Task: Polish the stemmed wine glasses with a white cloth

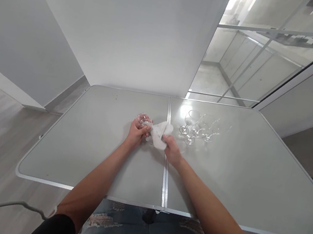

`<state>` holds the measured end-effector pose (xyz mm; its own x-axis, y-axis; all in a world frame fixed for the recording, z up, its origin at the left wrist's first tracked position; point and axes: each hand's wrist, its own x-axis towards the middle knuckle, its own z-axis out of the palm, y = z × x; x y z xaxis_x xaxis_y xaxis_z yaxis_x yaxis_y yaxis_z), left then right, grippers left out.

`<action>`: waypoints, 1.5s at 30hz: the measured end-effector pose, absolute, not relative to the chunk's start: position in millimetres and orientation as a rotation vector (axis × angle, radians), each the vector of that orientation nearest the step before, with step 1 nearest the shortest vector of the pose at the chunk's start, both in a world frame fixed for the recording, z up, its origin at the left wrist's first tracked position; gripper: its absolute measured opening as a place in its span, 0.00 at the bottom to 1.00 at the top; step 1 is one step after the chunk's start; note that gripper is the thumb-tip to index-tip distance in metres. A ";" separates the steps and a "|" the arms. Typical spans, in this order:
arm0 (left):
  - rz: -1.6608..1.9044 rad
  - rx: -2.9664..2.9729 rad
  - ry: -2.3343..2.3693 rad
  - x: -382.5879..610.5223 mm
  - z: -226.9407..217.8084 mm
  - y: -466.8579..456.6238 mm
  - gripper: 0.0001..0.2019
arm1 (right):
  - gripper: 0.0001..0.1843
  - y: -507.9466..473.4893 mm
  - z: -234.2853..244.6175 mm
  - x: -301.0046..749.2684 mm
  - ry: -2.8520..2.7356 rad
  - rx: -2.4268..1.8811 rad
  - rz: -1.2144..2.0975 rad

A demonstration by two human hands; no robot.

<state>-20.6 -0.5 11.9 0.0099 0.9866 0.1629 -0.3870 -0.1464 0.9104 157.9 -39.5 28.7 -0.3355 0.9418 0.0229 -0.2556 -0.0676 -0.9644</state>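
My left hand [137,132] is closed around the bowl of a clear wine glass [143,119], which is tipped on its side above the table. A white cloth [160,134] bunches over the stem end of that glass and hides part of it. My right hand [172,150] grips the cloth from the right, its fingers partly hidden behind the folds. To the right of my right hand, several more stemmed wine glasses [191,130] stand close together on the table, their clear outlines overlapping.
The grey folding table [86,137] has a metal seam [164,183] down its middle and a metal rim. A white wall [133,40] rises at its far edge. Glass-paned doors [246,56] are at the back right. A grey cable [8,204] runs at lower left.
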 end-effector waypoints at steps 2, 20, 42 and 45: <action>1.451 1.056 0.796 -19.0 11.8 -0.8 0.31 | 0.37 -37.3 29.7 158.7 -1.197 -0.819 1.621; 1.425 1.152 0.778 -10.9 17.6 -6.6 0.29 | 0.16 -34.3 19.6 158.2 -1.823 -1.091 1.064; 1.349 1.093 0.698 -16.1 19.9 -7.5 0.24 | 0.19 -37.3 26.1 159.4 -1.691 -1.067 0.881; 1.360 1.081 0.705 -17.1 18.8 -7.3 0.26 | 0.17 -37.4 25.8 159.1 -1.706 -1.057 0.974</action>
<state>-17.1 -7.3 18.8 0.1327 0.9739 0.1841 -0.4103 -0.1151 0.9046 159.1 -37.4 25.8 -0.2505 0.9295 0.2706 0.2396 0.3303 -0.9130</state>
